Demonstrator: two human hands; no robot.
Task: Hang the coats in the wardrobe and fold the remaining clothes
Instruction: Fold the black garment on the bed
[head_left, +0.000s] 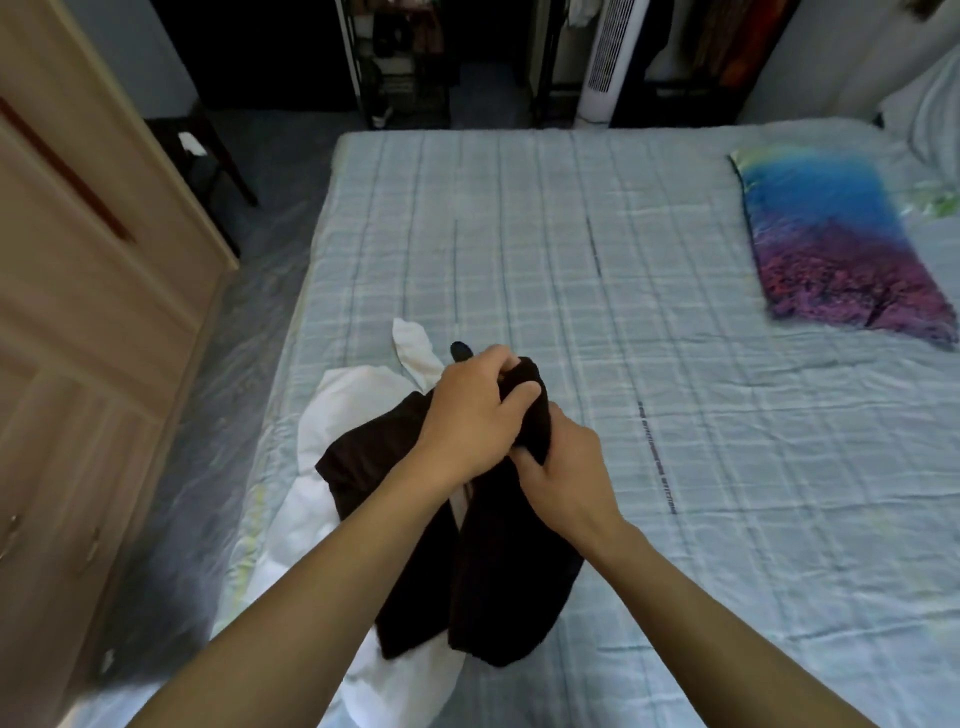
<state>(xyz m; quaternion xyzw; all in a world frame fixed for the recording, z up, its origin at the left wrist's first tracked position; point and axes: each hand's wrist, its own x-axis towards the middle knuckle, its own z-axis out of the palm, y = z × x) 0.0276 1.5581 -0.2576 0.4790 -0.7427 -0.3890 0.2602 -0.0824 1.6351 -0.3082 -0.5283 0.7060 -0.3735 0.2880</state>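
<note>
One dark brown garment (498, 551) — bunched, hanging limp — gripped at its top by both hands, left (470, 421) and right (563, 475); one white garment (332, 499) at 7 o'clock on the bed (519, 234).

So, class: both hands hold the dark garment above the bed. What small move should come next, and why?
Probably lift the dark garment clear and shake it out. Left hand and right hand both grip its bunched top, while its lower part hangs crumpled over the white garment.
</note>
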